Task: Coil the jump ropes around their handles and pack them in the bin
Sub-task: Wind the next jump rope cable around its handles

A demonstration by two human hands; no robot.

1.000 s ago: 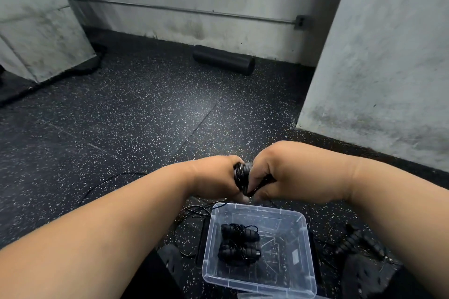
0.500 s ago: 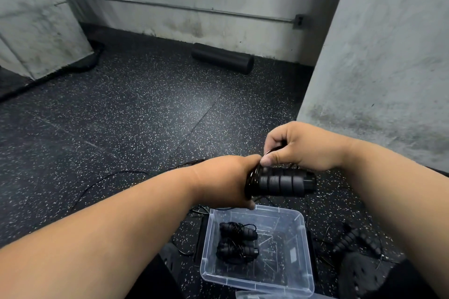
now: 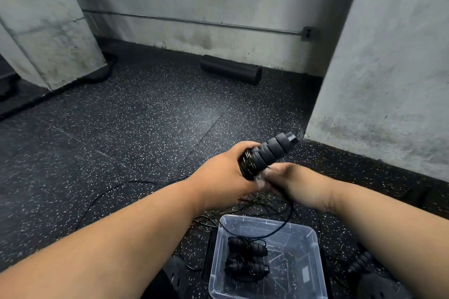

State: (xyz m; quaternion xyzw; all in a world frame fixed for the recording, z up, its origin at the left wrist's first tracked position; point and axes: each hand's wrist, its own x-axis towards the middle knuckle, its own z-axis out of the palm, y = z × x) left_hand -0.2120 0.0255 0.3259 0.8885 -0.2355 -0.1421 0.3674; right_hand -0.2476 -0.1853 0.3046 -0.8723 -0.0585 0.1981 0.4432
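My left hand [image 3: 226,175] grips the near end of a pair of black ribbed jump rope handles [image 3: 269,153], which point up and to the right. Thin black cord is wound around the handles where I grip them. My right hand [image 3: 289,182] sits just below the handles and pinches the loose cord [image 3: 284,223], which loops down over the clear plastic bin [image 3: 313,262]. Two coiled jump ropes [image 3: 245,257] lie in the bin on the floor in front of me.
More black handles [image 3: 359,263] and loose cord [image 3: 116,192] lie on the speckled rubber floor around the bin. A black foam roller [image 3: 230,73] rests by the back wall. Concrete pillars stand at the left and right.
The handles have tilted up to the right in my left hand. My right hand has dropped from above the handles to below them, carrying the cord around.
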